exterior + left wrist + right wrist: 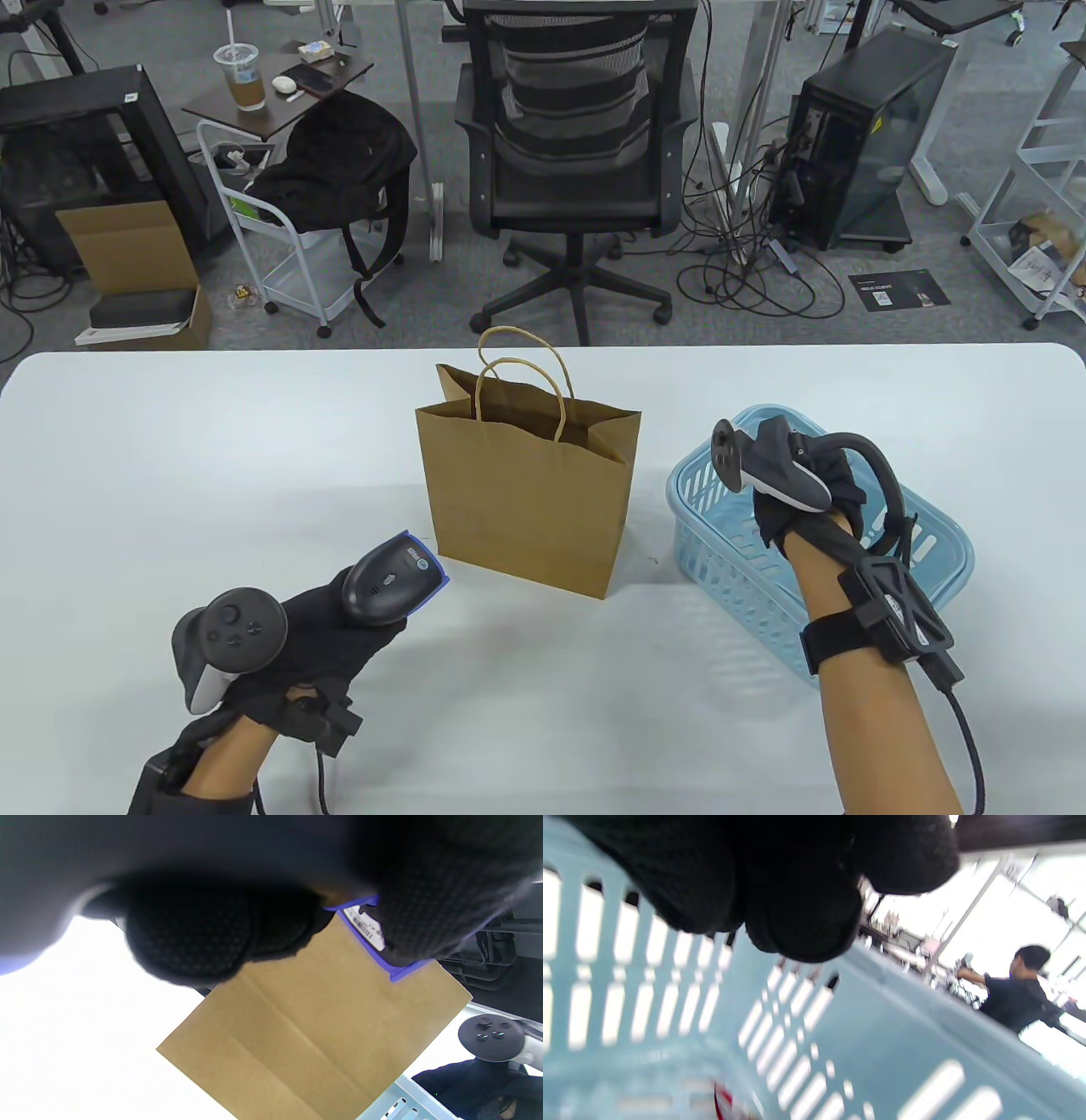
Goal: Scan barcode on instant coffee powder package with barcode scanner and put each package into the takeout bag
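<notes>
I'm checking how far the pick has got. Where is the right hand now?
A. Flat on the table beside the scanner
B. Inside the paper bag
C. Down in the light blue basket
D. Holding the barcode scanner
C. In the table view the right hand reaches down over the rim of the light blue basket, and the right wrist view shows its slotted walls all round the fingers.

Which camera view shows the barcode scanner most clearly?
The table view: the barcode scanner shows whole-headed, gripped in the left hand beside the paper bag. The left wrist view shows only its blue edge and label. The right wrist view shows none of it.
</notes>
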{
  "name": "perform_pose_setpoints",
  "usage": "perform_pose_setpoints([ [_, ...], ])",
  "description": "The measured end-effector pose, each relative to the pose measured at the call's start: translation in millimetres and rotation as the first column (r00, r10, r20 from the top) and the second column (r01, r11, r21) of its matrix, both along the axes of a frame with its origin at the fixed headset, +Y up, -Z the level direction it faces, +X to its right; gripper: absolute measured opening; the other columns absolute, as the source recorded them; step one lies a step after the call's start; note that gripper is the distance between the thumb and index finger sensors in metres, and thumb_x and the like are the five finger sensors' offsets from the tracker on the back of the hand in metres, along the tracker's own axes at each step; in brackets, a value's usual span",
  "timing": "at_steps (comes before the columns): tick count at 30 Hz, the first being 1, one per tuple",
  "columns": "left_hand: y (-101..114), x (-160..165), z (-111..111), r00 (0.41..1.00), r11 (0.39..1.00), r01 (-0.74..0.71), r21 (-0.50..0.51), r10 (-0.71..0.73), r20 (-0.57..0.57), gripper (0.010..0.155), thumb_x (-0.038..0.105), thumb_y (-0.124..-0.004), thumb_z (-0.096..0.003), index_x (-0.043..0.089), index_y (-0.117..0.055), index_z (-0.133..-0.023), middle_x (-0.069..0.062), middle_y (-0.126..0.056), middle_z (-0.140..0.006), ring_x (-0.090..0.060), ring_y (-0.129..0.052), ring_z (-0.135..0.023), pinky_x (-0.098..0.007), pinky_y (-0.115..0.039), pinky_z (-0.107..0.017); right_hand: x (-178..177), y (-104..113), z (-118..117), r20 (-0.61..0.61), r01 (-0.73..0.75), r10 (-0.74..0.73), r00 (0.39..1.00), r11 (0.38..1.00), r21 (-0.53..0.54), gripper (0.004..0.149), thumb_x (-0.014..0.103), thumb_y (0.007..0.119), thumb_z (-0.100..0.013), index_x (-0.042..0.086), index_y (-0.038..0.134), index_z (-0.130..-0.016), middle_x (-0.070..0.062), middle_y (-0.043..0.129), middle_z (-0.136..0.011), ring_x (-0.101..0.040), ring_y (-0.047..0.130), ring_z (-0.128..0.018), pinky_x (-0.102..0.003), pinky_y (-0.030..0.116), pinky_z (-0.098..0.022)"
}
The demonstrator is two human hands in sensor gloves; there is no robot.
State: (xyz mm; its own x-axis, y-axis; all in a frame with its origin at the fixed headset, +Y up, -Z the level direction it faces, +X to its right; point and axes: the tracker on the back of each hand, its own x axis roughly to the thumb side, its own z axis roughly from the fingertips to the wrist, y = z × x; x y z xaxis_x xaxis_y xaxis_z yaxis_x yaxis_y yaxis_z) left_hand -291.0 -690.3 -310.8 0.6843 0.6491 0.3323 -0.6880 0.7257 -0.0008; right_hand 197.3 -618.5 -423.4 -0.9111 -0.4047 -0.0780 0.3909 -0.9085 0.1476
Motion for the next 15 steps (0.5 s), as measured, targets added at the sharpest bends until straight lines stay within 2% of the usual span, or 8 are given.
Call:
perform_pose_setpoints([
  [3,-2.7,0.5,-1.6,1.0,1.0,0.011,-0.014,-0.011,-0.002,0.058,0.059,-0.088,-0.0433,0.024,-0.079,-0.089,0.009,-0.101,-0.063,-0.017,-0.11,-0.042,-0.039,-0.091,-0.04,9.7,-19.0,-8.5,0.035,0.021,-0.018,0.999,0.997,-0.08,0.042,0.036,0.09,-0.044,0.038,0.089,-0.086,0.0,0.102,-0.086,-0.013,0.108,-0.048,-0.034,0.089,-0.036],
  [8,-5.0,0.6,-3.3,1.0,0.999,0.021,-0.031,-0.021,-0.005,0.058,0.059,-0.088,-0.043,0.024,-0.079,-0.089,0.01,-0.101,-0.063,-0.017,-0.11,-0.042,-0.039,-0.091,-0.04,26.2,-48.7,-16.2,0.128,0.033,0.0,0.992,0.966,-0.257,0.041,0.041,0.091,-0.044,0.038,0.091,-0.085,-0.003,0.101,-0.088,-0.013,0.111,-0.051,-0.034,0.091,-0.038],
  [15,-4.4,2.6,-2.9,0.999,0.998,0.036,-0.042,-0.036,-0.003,0.058,0.059,-0.089,-0.0429,0.025,-0.079,-0.089,0.01,-0.102,-0.063,-0.017,-0.11,-0.042,-0.039,-0.091,-0.04,40.8,-76.2,-18.7,0.221,0.084,-0.002,0.975,0.928,-0.363,0.041,0.047,0.09,-0.044,0.035,0.094,-0.083,-0.009,0.09,-0.099,-0.016,0.111,-0.058,-0.034,0.091,-0.039],
])
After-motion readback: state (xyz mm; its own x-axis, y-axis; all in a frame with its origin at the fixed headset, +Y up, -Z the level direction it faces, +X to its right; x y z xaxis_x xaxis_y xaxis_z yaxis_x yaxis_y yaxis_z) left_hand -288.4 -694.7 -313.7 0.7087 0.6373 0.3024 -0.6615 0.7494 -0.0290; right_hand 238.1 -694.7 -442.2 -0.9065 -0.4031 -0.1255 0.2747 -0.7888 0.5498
